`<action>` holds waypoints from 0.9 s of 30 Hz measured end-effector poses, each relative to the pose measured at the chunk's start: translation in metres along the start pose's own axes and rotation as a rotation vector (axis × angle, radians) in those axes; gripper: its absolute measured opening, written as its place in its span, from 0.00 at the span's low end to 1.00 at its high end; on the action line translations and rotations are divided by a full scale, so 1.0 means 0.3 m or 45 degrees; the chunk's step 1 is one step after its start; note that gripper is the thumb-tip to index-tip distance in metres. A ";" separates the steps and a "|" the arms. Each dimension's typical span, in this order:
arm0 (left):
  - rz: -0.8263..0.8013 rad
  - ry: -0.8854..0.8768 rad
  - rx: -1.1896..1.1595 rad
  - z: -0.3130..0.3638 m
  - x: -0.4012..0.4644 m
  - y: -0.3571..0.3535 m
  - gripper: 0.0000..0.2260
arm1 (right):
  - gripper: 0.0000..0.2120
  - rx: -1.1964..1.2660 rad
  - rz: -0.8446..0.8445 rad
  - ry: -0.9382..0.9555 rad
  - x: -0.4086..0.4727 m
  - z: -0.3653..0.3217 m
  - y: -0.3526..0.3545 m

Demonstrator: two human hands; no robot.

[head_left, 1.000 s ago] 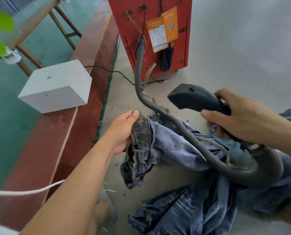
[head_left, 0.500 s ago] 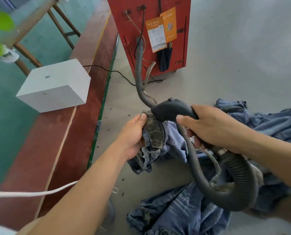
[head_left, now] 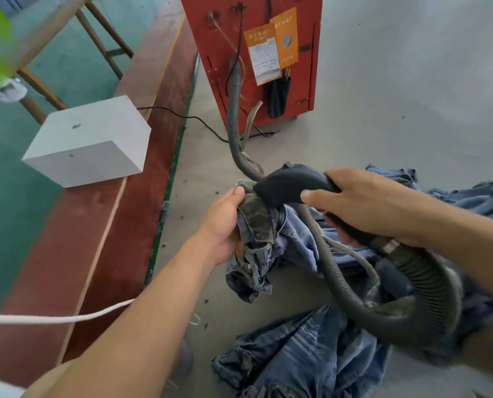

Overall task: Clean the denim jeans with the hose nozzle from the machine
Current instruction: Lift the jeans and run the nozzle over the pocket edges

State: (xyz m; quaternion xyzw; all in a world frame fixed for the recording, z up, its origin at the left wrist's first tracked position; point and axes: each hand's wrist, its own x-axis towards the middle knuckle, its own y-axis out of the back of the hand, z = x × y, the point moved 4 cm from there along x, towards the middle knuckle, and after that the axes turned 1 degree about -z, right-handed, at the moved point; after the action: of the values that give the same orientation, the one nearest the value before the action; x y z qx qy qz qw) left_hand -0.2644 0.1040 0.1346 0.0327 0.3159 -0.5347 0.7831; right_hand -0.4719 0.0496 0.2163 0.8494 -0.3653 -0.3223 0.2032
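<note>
My left hand grips a bunched, dirt-stained part of the blue denim jeans and holds it up off the floor. My right hand grips the black hose nozzle, whose tip presses against the stained fabric beside my left thumb. The grey ribbed hose loops down from the nozzle, across the jeans, and up to the red machine. More denim lies crumpled on the grey floor below and to the right.
A white box sits on a red-brown strip at the left. Beside it a black cable runs to the machine. A white cord crosses the lower left. Wooden legs stand at the upper left on green floor.
My right hand has carried the nozzle leftward and down onto the stained denim held by my left hand. The hose loop has swung down with it.
</note>
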 end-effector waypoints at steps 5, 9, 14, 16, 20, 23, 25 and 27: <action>-0.025 -0.047 0.145 -0.004 0.011 -0.005 0.14 | 0.18 0.132 -0.079 -0.064 0.038 0.014 0.000; -0.022 -0.065 0.203 -0.012 0.010 -0.001 0.16 | 0.15 0.395 0.016 -0.144 0.100 0.015 0.034; 0.177 -0.063 0.082 0.016 0.045 0.055 0.14 | 0.16 -0.142 -0.171 0.086 0.021 -0.011 0.027; 0.205 -0.036 0.049 0.014 0.056 0.060 0.14 | 0.15 -0.269 -0.173 0.110 0.008 -0.021 -0.007; 0.237 0.057 0.025 0.000 0.055 0.070 0.14 | 0.13 -0.268 0.103 0.172 0.052 -0.034 -0.024; 0.220 0.095 -0.059 0.012 0.057 0.077 0.15 | 0.10 -0.261 0.057 0.235 0.041 -0.019 -0.003; 0.159 0.128 -0.120 0.019 0.064 0.076 0.18 | 0.09 -0.424 -0.060 0.308 0.011 -0.003 -0.015; 0.090 0.168 -0.148 0.019 0.063 0.065 0.20 | 0.09 -0.555 -0.059 0.364 0.001 0.003 -0.034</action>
State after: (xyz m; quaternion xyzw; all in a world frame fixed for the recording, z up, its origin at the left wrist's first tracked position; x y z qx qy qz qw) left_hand -0.2405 0.0947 0.1235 0.0336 0.3960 -0.4843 0.7794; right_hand -0.4673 0.0561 0.2097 0.8307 -0.2351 -0.2746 0.4235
